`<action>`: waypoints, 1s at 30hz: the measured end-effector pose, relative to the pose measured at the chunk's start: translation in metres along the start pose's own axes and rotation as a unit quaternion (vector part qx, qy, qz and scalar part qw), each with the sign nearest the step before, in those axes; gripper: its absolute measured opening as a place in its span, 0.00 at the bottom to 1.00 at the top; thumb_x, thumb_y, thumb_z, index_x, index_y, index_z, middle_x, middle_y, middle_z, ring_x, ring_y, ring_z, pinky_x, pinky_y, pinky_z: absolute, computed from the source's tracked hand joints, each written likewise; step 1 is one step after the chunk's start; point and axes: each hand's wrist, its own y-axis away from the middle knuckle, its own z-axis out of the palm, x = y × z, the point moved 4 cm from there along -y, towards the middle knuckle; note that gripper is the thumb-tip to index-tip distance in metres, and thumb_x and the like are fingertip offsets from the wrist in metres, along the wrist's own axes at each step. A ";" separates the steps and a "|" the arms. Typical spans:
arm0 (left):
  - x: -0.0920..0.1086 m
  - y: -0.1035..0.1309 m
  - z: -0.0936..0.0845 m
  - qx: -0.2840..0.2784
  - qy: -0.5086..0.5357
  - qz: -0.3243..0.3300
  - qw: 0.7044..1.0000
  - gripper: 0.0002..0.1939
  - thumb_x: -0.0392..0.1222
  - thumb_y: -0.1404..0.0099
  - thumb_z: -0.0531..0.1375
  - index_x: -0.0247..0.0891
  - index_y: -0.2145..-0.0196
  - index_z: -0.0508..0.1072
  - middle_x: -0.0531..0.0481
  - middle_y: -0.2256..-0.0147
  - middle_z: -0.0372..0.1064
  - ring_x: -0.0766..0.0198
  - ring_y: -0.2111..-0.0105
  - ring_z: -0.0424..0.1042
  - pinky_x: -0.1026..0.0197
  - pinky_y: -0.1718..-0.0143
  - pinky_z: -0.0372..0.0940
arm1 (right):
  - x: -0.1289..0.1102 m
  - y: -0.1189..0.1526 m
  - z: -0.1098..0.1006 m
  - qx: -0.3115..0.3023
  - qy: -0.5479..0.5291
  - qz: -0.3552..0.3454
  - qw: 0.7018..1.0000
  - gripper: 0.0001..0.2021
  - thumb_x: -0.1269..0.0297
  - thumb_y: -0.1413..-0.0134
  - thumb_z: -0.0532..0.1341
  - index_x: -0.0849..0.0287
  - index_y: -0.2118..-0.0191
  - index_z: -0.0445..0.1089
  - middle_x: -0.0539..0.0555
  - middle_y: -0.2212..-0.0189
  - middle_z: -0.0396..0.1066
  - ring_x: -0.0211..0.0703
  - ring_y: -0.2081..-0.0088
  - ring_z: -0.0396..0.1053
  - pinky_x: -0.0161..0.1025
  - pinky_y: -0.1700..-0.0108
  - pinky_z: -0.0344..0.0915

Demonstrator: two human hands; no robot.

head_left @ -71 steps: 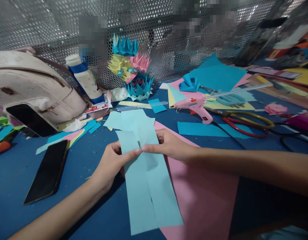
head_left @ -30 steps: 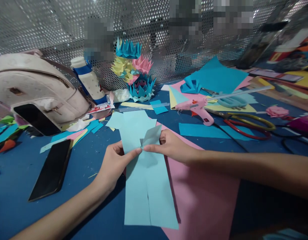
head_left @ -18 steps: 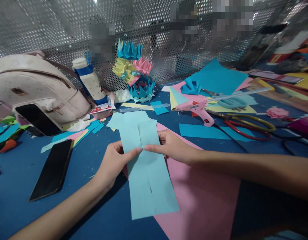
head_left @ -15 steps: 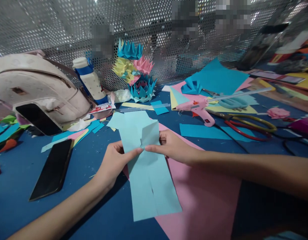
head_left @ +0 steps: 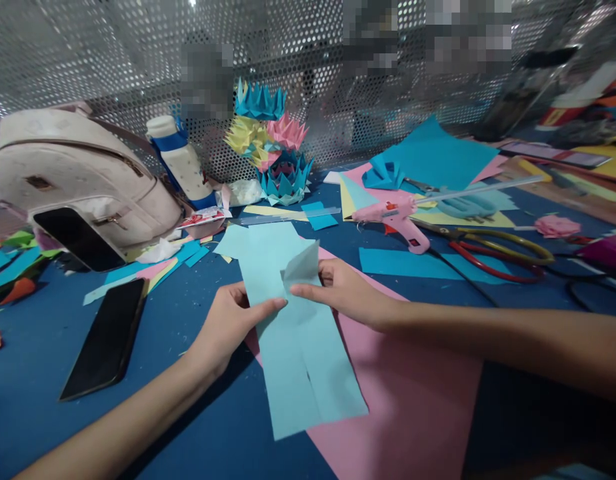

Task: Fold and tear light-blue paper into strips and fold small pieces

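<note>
A folded light-blue paper (head_left: pixel 313 380) is held between my two hands, its lower end toward me. My left hand (head_left: pixel 233 320) grips its left edge, thumb on top and fingers underneath. On the right edge, my right hand (head_left: pixel 348 290) pinches it, thumb pressed on the upper face near the middle. A flap at the upper right stands raised, and a narrow slit runs down the centre of the lower half. Beneath lies a large pink paper sheet (head_left: pixel 413 400). Another light-blue piece shows beyond the held paper's top.
Right of my hands lie a pink glue gun (head_left: pixel 395 217), red-and-yellow-handled pliers (head_left: pixel 493 253) and a blue paper strip (head_left: pixel 413 262). Folded paper flowers (head_left: pixel 285 173) stand at the back. Leftward are a phone (head_left: pixel 105 340), a backpack (head_left: pixel 78 180) and a bottle (head_left: pixel 181 160).
The lower end of the held paper has swung slightly right. My thumbs have parted a little, and the raised flap looks narrower and more upright.
</note>
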 end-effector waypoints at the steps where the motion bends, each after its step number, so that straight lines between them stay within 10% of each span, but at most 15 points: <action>1: 0.000 0.000 0.000 -0.005 0.011 0.002 1.000 0.16 0.45 0.51 0.72 0.34 0.66 0.79 0.47 0.71 0.79 0.59 0.71 0.77 0.65 0.71 0.71 | 0.000 0.000 0.000 -0.006 0.006 0.000 1.000 0.18 0.54 0.50 0.68 0.60 0.57 0.74 0.56 0.58 0.77 0.47 0.59 0.75 0.37 0.62 0.72; 30: 0.000 0.001 0.000 0.002 -0.015 0.031 0.999 0.11 0.44 0.49 0.71 0.35 0.70 0.79 0.48 0.68 0.80 0.59 0.70 0.77 0.64 0.69 0.70 | -0.004 0.003 0.003 -0.026 -0.009 0.001 1.000 0.17 0.54 0.55 0.70 0.62 0.64 0.75 0.56 0.65 0.77 0.47 0.63 0.75 0.36 0.66 0.70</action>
